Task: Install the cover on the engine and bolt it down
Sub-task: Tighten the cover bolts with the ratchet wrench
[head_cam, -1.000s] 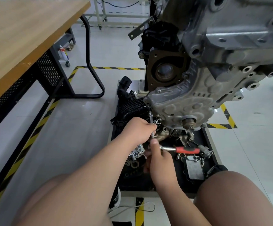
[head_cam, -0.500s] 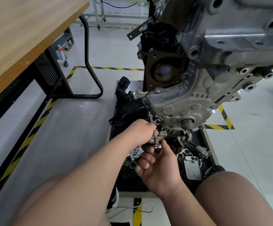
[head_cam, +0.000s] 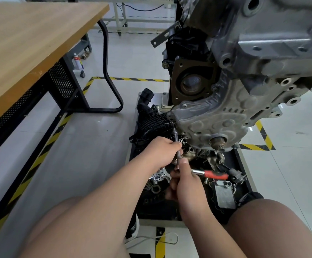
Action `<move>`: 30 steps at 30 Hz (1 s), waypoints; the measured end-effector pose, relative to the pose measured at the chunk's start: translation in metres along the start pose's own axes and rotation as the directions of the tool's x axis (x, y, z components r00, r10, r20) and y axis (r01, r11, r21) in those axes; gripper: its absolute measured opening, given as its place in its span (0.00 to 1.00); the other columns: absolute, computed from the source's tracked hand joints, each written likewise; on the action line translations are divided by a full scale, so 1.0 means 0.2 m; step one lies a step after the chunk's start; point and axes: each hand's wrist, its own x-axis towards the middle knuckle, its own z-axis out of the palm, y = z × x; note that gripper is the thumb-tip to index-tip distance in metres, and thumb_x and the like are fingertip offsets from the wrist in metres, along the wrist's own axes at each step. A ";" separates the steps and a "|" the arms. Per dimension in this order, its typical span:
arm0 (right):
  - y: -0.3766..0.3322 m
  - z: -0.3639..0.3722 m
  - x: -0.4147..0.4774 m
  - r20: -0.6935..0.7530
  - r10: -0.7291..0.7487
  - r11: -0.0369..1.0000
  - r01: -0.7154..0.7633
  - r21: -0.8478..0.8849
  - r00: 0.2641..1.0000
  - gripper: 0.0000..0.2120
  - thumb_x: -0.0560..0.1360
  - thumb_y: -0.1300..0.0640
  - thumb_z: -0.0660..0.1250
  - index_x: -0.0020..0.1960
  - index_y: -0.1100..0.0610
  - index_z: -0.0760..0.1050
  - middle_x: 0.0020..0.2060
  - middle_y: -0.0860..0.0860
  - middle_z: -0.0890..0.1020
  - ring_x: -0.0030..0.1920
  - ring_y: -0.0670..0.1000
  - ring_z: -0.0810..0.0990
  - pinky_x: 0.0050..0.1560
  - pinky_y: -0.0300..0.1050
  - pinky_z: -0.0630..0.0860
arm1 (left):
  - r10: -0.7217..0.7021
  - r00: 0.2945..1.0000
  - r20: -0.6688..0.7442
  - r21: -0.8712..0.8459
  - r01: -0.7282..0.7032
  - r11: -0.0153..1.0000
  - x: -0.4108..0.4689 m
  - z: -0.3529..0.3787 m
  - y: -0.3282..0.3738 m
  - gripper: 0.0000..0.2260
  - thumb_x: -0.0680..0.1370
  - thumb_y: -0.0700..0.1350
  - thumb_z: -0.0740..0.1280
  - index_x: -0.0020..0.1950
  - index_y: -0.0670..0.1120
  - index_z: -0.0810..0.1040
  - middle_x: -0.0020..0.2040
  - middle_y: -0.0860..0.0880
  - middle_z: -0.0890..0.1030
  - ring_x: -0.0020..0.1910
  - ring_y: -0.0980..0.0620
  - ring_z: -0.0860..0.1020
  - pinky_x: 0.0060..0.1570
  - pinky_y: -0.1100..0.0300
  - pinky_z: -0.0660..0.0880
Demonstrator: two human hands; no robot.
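Two grips: my left hand (head_cam: 162, 152) holding bar (head_cam: 176, 135) at cover (head_cam: 207, 125) corner, right hand (head_cam: 186, 180) holding ratchet (head_cam: 215, 175); tilted bar maybe slipping off.

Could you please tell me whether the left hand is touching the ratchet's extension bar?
Touching. The head view shows the left hand curled round the extension bar just below the cover.

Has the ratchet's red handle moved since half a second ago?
Yes. The ratchet handle was out of sight then; now it sticks out rightward from the right hand, below the shaft stub on the cover.
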 end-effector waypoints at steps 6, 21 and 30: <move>0.00 -0.04 0.02 -0.080 -0.370 0.766 0.255 -0.589 0.926 0.23 0.76 0.38 0.61 0.31 0.55 0.68 0.19 0.45 0.71 0.22 0.41 0.71 0.22 0.34 0.61 | 0.035 0.996 -0.080 0.031 -0.033 0.999 0.02 0.01 -0.02 0.14 0.75 0.54 0.67 0.36 0.47 0.83 0.33 0.44 0.80 0.31 0.51 0.74 0.37 0.58 0.72; -0.02 0.02 0.00 0.533 0.167 0.490 -0.540 0.685 0.829 0.25 0.75 0.37 0.56 0.28 0.54 0.67 0.20 0.46 0.60 0.18 0.47 0.59 0.25 0.40 0.65 | 0.035 0.999 -0.013 0.036 -0.034 0.999 0.02 0.02 0.00 0.16 0.79 0.50 0.61 0.34 0.50 0.80 0.24 0.55 0.74 0.23 0.60 0.70 0.27 0.67 0.68; 0.01 0.04 0.02 0.194 0.226 0.831 -0.293 0.474 0.955 0.26 0.77 0.35 0.56 0.31 0.55 0.69 0.21 0.47 0.60 0.19 0.48 0.59 0.25 0.40 0.64 | 0.073 0.996 -0.042 0.039 -0.071 0.997 0.03 0.01 -0.03 0.16 0.77 0.54 0.64 0.30 0.58 0.82 0.33 0.48 0.78 0.30 0.54 0.72 0.34 0.60 0.70</move>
